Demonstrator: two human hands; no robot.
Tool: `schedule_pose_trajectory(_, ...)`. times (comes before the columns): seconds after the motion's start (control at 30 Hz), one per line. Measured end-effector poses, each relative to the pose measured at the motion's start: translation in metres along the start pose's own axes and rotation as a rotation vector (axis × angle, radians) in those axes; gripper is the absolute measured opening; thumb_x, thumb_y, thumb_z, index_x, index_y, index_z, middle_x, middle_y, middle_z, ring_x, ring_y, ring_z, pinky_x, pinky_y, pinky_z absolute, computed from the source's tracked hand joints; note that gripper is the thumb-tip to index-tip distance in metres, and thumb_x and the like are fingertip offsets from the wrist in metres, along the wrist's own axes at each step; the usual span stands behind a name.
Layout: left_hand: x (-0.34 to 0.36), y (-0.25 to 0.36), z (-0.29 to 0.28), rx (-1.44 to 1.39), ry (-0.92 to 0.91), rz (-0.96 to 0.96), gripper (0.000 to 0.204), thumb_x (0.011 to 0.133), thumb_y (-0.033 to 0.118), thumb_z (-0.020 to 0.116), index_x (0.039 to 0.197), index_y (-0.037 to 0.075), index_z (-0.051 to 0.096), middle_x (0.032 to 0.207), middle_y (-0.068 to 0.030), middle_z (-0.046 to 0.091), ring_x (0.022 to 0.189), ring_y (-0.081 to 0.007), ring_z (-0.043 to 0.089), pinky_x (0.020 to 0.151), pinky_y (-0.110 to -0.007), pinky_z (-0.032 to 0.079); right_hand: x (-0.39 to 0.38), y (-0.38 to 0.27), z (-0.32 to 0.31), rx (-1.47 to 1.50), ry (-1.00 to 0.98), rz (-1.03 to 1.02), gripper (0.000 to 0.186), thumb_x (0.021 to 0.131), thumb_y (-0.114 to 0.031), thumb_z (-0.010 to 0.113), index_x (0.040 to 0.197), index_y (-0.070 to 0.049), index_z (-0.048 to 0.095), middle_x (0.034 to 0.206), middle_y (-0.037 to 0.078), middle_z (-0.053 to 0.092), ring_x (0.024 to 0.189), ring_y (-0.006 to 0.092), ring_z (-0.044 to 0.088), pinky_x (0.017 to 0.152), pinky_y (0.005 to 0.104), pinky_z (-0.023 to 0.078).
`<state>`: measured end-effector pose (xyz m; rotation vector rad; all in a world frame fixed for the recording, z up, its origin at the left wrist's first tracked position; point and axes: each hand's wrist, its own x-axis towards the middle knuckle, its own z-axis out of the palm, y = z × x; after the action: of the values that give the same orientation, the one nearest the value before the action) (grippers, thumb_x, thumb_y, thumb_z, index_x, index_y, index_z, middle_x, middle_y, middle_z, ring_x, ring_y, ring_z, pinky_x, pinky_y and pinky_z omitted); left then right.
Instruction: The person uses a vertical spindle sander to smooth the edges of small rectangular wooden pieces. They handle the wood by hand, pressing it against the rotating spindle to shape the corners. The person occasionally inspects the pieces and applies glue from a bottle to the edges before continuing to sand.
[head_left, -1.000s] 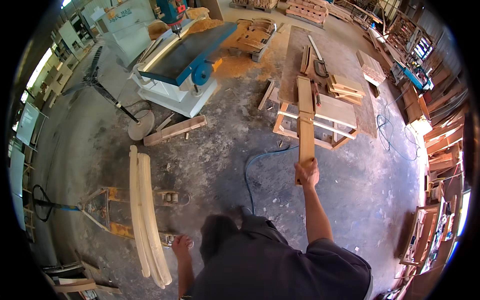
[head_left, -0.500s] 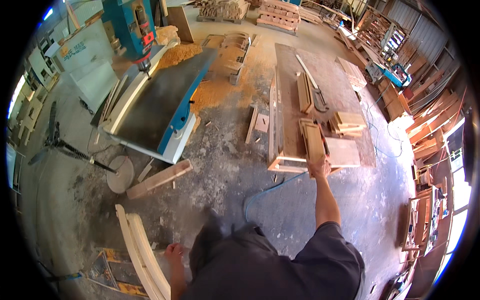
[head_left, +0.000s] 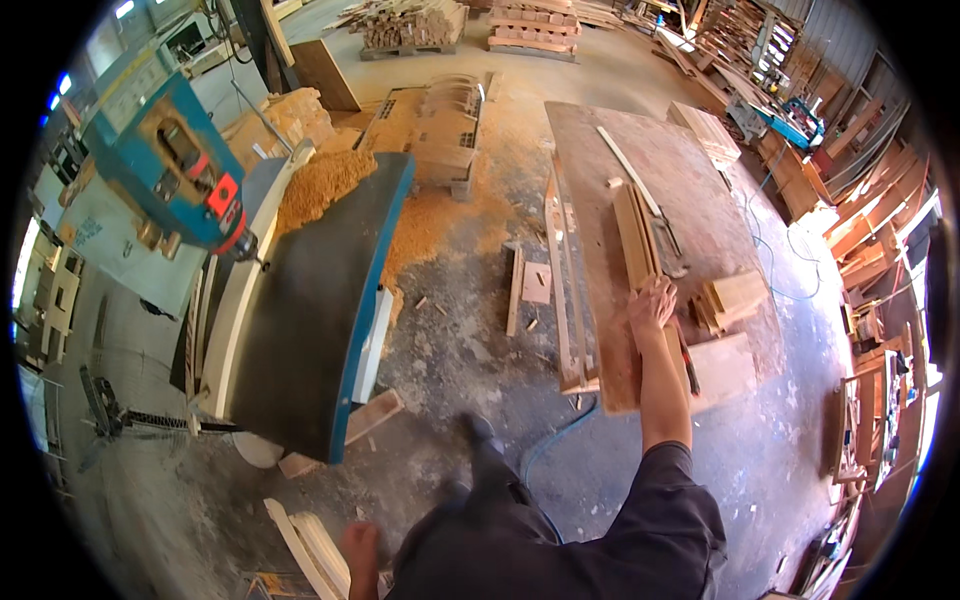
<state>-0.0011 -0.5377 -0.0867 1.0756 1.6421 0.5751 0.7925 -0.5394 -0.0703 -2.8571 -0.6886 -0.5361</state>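
Two hands are at work: the right hand (head_left: 652,303) lies palm-down, fingers spread and not clamped, on the near end of a long narrow plank (head_left: 640,240) on the brown workbench (head_left: 690,170), while the left hand (head_left: 358,549) hangs low, and I cannot tell whether it grips the pale curved slats (head_left: 305,545) just beside it. Just right of the pressing hand sit short stacked offcuts (head_left: 735,297); well to its left stands the blue planer (head_left: 310,310) with its sawdust heap (head_left: 318,180). To settle the plank well, I judge it best kept flat and pushed square along its length.
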Motion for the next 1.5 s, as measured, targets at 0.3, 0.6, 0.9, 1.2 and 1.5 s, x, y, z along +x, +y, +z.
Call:
schedule_pose_trajectory(0.3, 0.058, 0.114, 0.046, -0.057, 0.068, -0.044, 0.006, 0.096, 0.001, 0.067, 0.099, -0.003, 0.069, 0.092, -0.0113, 0.076, 0.084, -0.0180, 0.074, 0.078, -0.033, 0.061, 0.074, -0.028, 0.090, -0.112, 0.048, 0.040, 0.022, 0.094, -0.014, 0.067, 0.113, -0.004, 0.070, 0.130, 0.019, 0.064, 0.127, 0.0381, 0.058, 0.106, 0.0505, 0.049)
schedule_pose_trajectory(0.6, 0.114, 0.164, 0.079, 0.003, -0.071, 0.121, 0.005, 0.098, 0.001, 0.067, 0.097, -0.003, 0.070, 0.085, -0.0066, 0.074, 0.077, -0.0124, 0.071, 0.074, -0.029, 0.058, 0.096, -0.055, 0.083, 0.071, -0.118, 0.332, 0.022, 0.096, -0.022, 0.061, 0.101, -0.002, 0.070, 0.102, 0.021, 0.077, 0.100, 0.0395, 0.074, 0.087, 0.0530, 0.060)
schedule_pose_trajectory(0.9, 0.130, 0.276, 0.097, 0.210, -0.097, 1.002, 0.018, 0.090, -0.003, 0.074, 0.107, 0.004, 0.073, 0.106, -0.0112, 0.074, 0.095, -0.0294, 0.073, 0.082, -0.038, 0.060, -0.072, -0.162, -0.083, 1.407, -0.687, 0.053, 0.038, 0.097, -0.004, 0.070, 0.133, 0.007, 0.069, 0.119, 0.011, 0.076, 0.108, 0.0179, 0.069, 0.098, 0.0327, 0.054)
schedule_pose_trajectory(1.2, 0.216, 0.280, 0.044, 0.413, -0.023, 1.428, 0.041, 0.093, 0.016, 0.076, 0.132, 0.006, 0.070, 0.148, -0.0144, 0.060, 0.141, -0.0349, 0.054, 0.120, -0.052, 0.044, -0.184, -0.396, -0.138, 1.192, -1.221, -0.329, 0.047, 0.092, -0.009, 0.074, 0.136, 0.009, 0.069, 0.115, 0.007, 0.076, 0.101, 0.0144, 0.069, 0.090, 0.0298, 0.056)
schedule_pose_trajectory(1.5, 0.318, 0.263, 0.010, 0.485, 0.090, 1.379, 0.038, 0.098, 0.023, 0.069, 0.133, 0.007, 0.071, 0.152, -0.0153, 0.059, 0.144, -0.0362, 0.051, 0.123, -0.055, 0.035, -0.263, -0.482, -0.163, 0.459, -0.336, -0.987, 0.068, 0.075, -0.035, 0.094, 0.138, -0.017, 0.074, 0.149, 0.020, 0.059, 0.142, 0.0443, 0.050, 0.114, 0.0548, 0.045)
